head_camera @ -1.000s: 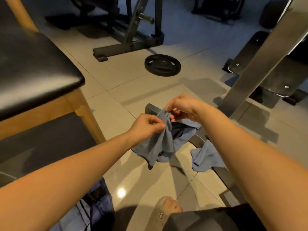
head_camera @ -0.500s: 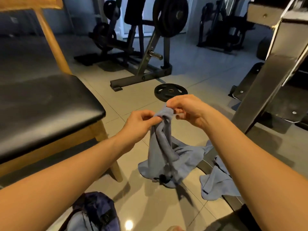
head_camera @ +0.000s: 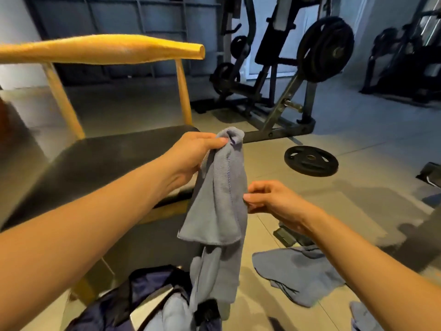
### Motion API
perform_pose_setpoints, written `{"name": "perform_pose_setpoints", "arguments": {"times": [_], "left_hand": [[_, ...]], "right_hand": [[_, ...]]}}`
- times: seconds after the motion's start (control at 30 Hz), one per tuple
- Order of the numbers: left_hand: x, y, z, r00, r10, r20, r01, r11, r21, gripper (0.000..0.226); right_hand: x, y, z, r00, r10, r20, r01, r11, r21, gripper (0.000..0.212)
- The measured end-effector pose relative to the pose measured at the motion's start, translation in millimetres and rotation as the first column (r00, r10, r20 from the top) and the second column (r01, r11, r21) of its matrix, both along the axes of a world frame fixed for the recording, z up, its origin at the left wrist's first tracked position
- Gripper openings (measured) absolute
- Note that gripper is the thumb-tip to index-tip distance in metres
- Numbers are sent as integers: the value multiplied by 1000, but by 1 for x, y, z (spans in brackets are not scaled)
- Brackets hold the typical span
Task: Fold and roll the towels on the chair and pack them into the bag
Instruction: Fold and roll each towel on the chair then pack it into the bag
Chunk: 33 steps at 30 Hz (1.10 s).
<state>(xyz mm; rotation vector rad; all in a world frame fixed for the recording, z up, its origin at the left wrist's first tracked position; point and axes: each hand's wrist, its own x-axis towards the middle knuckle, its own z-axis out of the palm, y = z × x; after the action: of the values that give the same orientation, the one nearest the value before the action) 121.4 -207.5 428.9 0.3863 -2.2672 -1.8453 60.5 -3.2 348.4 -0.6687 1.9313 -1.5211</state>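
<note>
Nearest thing, bottom centre of the frame: the bag (head_camera: 143,304), dark navy, mouth open, with something pale blue already sitting inside, probably a towel but I can't say for sure. Just right of it on the floor, lower right, is a second grey-blue towel (head_camera: 298,275) lying crumpled, and at the very bottom right edge there's a scrap of the same cloth (head_camera: 362,316) that could be a third towel or not, too cut off to call.

Mid frame: the left hand (head_camera: 191,156) has its fingers closed around the top corner of the hanging towel (head_camera: 219,201), pinching it so the rest drops straight down over the bag. The right hand (head_camera: 269,199) is at the towel's right edge, fingers curled and pinched together right at the hem. I can't tell if it's got actual cloth yet or is only touching.

My take for the step: find the matching top corner with the right hand, spread both corners apart to get it flat, then lay it on the chair (head_camera: 100,158) seat, centre left, and fold there, not in mid-air.

Count: one chair, one bag, two clear towels, one loose weight plate (head_camera: 310,161) on the floor centre right, gym machines behind.
</note>
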Motion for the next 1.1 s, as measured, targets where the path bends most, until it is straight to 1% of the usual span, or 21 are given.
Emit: {"name": "perform_pose_setpoints", "arguments": {"times": [0.07,0.1,0.17,0.27,0.3,0.33,0.4,0.43,0.57,0.6,0.67,0.73,0.77,0.8,0.87,0.9,0.93,0.97,1.0,1.03,1.1], "left_hand": [[11,-20,10,999,-1,-39,0,1000,-11,17],[16,-31,15,998,-9,-60,8,1000,-13,9],[28,-55,28,996,-31,-79,26,997,-66,9],[47,-91,51,999,-24,-46,15,984,-175,12],[53,-104,58,999,-8,-45,-1,981,-196,16],[58,-115,66,999,13,-48,-22,978,-207,20],[68,-137,81,998,50,-49,-59,973,-222,22],[74,-147,89,997,68,-37,-75,970,-231,22],[93,-182,108,992,124,13,-118,968,-220,20],[97,-189,109,989,151,-6,-148,965,-215,19],[99,-202,109,971,222,-91,-237,948,-211,18],[93,-210,102,932,303,-197,-341,918,-201,16],[88,-213,97,905,348,-246,-398,896,-196,16],[82,-218,90,875,394,-282,-455,867,-201,15],[72,-230,71,832,468,-298,-542,801,-254,13],[68,-239,55,840,484,-244,-541,780,-315,8],[68,-246,41,859,487,-158,-506,763,-402,5],[70,-250,24,873,485,-54,-445,746,-496,15],[75,-252,8,875,485,5,-395,720,-571,26],[81,-252,-6,876,482,13,-373,695,-614,30],[98,-242,-29,900,435,-11,-344,695,-631,22]], "right_hand": [[4,-10,14,1000,-18,-1,18,999,-31,9],[2,-13,21,999,-53,-2,53,997,-53,9],[-3,-19,37,988,-148,-43,144,985,-92,16],[-6,-36,70,958,-241,-155,220,965,-143,25],[-7,-46,83,950,-246,-192,220,964,-148,27],[-8,-58,97,946,-237,-223,208,967,-148,24],[-10,-85,126,941,-221,-257,194,973,-124,9],[-12,-100,141,939,-221,-262,199,974,-108,6],[-22,-152,192,927,-228,-296,216,974,-72,8],[-23,-163,202,926,-228,-302,217,974,-70,5],[-25,-184,216,920,-223,-323,212,975,-69,6],[-31,-206,217,908,-228,-351,209,974,-91,13],[-35,-217,213,899,-228,-373,205,973,-103,19],[-38,-227,204,894,-213,-394,190,977,-96,21],[-39,-240,184,907,-138,-399,140,990,-23,10],[-41,-244,170,919,-97,-383,110,994,13,4],[-43,-242,158,923,-73,-378,100,994,53,4],[-45,-236,145,920,-66,-387,111,989,93,7],[-45,-226,134,908,-65,-413,135,980,144,8],[-47,-214,123,899,-57,-433,155,968,196,9],[-48,-189,106,906,-9,-423,165,928,333,11]]}}
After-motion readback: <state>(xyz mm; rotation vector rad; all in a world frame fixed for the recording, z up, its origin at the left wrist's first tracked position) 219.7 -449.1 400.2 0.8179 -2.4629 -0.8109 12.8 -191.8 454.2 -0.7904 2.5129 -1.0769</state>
